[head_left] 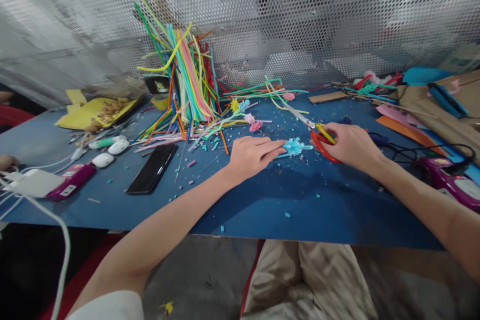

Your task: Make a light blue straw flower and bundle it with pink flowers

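My left hand [250, 156] is closed on a light-blue pipe-cleaner flower [294, 146], its frilly head sticking out to the right past the fingertips. To the right, my right hand [348, 145] grips a pair of scissors [323, 143] by its red and yellow handles. The metal blades point up and to the left, apart from the flower. Just beyond my left hand lie pink pipe-cleaner flowers [255, 123], and yellow and blue ones [240, 105] sit a little farther back. Small coloured clippings dot the blue table [262, 210] around both hands.
A tall bundle of coloured pipe cleaners [187, 75] stands by the perforated metal panel [292, 20]. A black phone [152, 169] lies left of my left arm. Cables and a purple power strip [71, 181] are at left, another purple strip [450, 180] at right.
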The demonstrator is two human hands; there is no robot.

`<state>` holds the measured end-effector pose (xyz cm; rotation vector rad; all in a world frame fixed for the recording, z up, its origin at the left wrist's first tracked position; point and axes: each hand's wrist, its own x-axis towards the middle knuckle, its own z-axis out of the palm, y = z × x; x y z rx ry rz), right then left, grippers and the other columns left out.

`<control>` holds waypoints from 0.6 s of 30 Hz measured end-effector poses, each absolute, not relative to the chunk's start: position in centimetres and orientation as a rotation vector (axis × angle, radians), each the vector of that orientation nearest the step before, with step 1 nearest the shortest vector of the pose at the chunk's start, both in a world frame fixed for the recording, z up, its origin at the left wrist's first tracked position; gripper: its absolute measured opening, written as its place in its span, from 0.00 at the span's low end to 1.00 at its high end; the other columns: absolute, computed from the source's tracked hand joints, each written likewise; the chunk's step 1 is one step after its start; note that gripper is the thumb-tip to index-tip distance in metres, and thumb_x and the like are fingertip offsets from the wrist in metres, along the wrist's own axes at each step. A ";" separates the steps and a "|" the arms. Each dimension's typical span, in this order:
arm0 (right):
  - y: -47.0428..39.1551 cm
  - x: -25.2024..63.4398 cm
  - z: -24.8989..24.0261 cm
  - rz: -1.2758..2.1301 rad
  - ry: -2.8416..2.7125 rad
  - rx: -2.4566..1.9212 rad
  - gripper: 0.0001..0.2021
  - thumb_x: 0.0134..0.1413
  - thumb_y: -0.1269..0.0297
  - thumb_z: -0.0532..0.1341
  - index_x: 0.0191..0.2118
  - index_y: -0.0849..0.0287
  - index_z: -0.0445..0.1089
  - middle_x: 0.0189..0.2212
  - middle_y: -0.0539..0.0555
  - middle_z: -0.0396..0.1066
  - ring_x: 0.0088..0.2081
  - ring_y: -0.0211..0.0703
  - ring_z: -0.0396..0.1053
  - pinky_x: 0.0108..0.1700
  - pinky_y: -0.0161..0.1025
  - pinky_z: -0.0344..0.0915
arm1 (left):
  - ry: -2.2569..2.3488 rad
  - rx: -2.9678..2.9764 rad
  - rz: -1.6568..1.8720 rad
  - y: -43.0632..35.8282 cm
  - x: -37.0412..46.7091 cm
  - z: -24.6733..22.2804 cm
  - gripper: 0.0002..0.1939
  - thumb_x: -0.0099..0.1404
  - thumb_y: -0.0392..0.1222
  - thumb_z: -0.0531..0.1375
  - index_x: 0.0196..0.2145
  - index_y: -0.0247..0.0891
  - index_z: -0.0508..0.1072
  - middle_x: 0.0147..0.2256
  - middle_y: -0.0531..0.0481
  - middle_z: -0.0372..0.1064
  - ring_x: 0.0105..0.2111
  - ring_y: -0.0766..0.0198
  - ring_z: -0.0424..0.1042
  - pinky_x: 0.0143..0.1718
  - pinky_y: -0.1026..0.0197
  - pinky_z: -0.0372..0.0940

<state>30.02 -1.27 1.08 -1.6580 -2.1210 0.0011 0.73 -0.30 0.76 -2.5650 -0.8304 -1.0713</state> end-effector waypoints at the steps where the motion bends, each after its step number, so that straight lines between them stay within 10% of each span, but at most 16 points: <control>1: -1.1 30.1 0.9 -0.054 -2.160 -1.696 0.17 0.58 0.45 0.59 0.35 0.55 0.71 0.28 0.54 0.75 0.27 0.46 0.68 0.29 0.41 0.56 | -0.844 -2.563 -1.050 -0.3 0.8 0.8 0.14 0.73 0.52 0.59 0.47 0.47 0.82 0.31 0.55 0.80 0.29 0.70 0.77 0.29 0.64 0.60; 18: -4.2 27.3 2.2 -0.066 -2.131 -0.844 0.06 0.61 0.64 0.64 0.44 0.53 0.74 0.41 0.55 0.77 0.43 0.46 0.75 0.48 0.44 0.72 | -0.951 -2.609 -0.979 -0.4 1.2 0.1 0.14 0.73 0.53 0.59 0.44 0.48 0.83 0.35 0.54 0.82 0.32 0.67 0.80 0.32 0.65 0.65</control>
